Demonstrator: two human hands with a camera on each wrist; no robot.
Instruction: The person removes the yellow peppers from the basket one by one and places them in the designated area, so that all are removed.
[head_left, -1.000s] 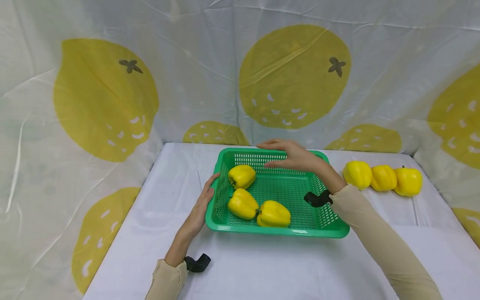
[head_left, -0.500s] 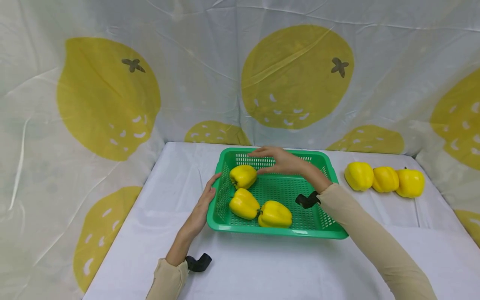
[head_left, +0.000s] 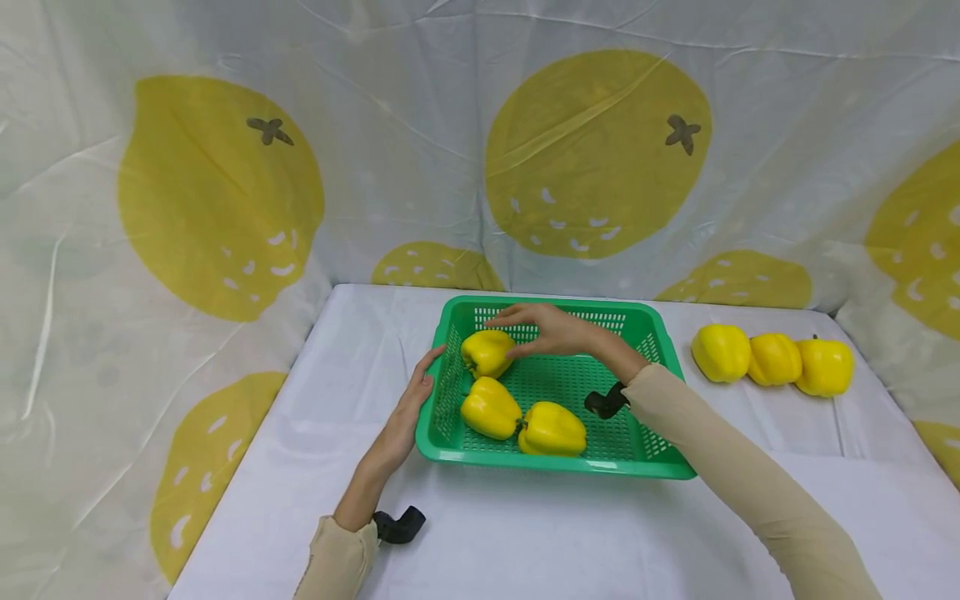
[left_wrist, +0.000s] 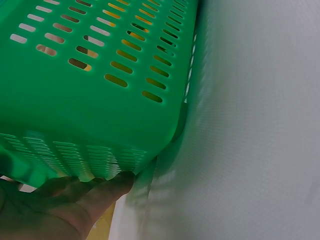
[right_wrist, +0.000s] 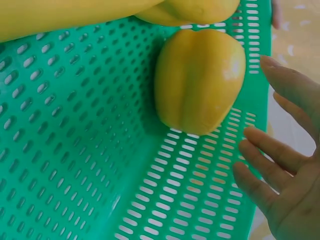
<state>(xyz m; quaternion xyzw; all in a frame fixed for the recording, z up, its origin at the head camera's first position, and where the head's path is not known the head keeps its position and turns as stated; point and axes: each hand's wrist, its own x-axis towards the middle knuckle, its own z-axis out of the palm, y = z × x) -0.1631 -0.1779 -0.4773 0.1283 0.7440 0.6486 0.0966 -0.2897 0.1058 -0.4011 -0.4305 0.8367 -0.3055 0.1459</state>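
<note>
A curtained booth: lemon-print cloth point(head_left: 405, 125) (creased) walls in a white-covered table point(head_left: 540, 533).

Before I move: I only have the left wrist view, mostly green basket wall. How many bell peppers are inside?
Observer: Three yellow bell peppers lie in the green basket.
Operator: Where's the right hand?
Observer: The right hand is beside the rearmost pepper; the right wrist view shows a gap between them.
Operator: Any peppers outside?
Observer: Yes, three more peppers sit in a row on the white-covered table, right of the basket.
</note>
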